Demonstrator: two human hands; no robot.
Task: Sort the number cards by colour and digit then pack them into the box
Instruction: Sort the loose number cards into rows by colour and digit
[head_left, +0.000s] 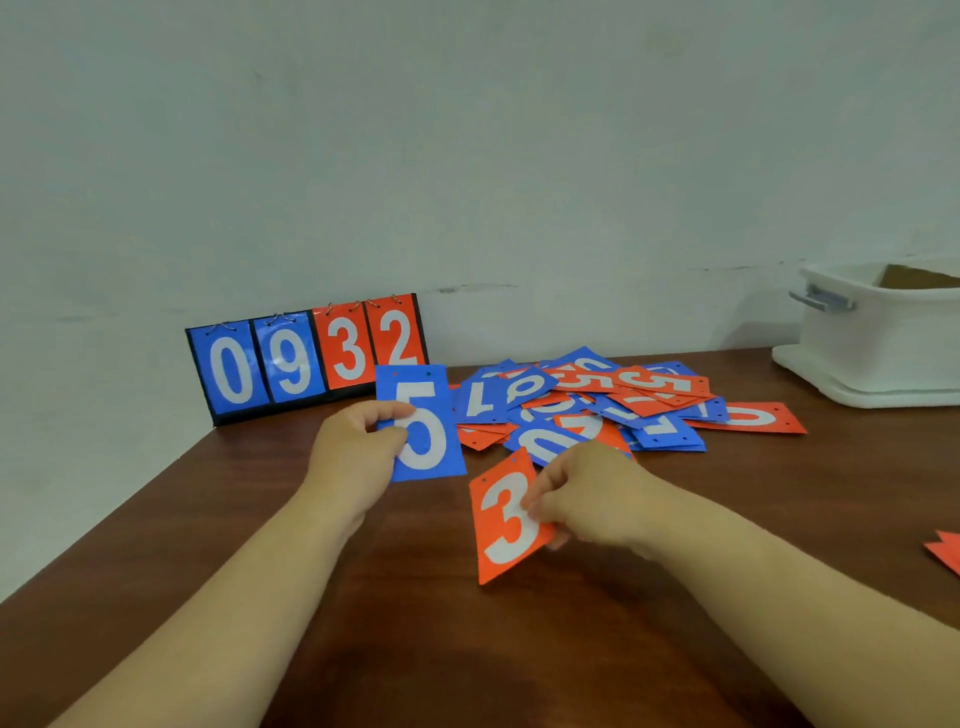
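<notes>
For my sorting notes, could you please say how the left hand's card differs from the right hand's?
The card in the left hand is a blue 5, that in the right hand a red 3. The blue 5 stands nearly upright; the red 3 tilts, lower in view. Both bear white digits.
</notes>
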